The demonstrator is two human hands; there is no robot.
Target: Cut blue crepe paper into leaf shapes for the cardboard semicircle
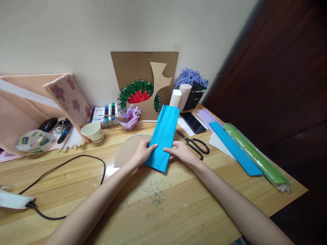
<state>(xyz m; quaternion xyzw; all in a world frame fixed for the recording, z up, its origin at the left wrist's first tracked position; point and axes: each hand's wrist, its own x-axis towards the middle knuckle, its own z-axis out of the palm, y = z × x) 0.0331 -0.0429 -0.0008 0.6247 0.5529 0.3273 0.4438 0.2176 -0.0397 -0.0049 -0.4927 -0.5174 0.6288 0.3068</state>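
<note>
A folded strip of bright blue crepe paper (163,134) stands tilted above the wooden table (158,204), its top leaning away from me. My left hand (143,152) pinches its lower left edge, and my right hand (180,152) pinches its lower right edge. Both hands are closed on the paper. A round piece of cardboard (127,149) lies on the table just behind my left hand. Black-handled scissors (195,143) lie right of my right hand.
A brown cardboard panel with a green and red paper fan (139,93) leans on the wall. Around it are markers (103,112), a paper cup (93,131), a tape roll (34,140), a phone (193,122), blue paper (236,149) and green paper (255,156). A black cable (66,166) loops at left.
</note>
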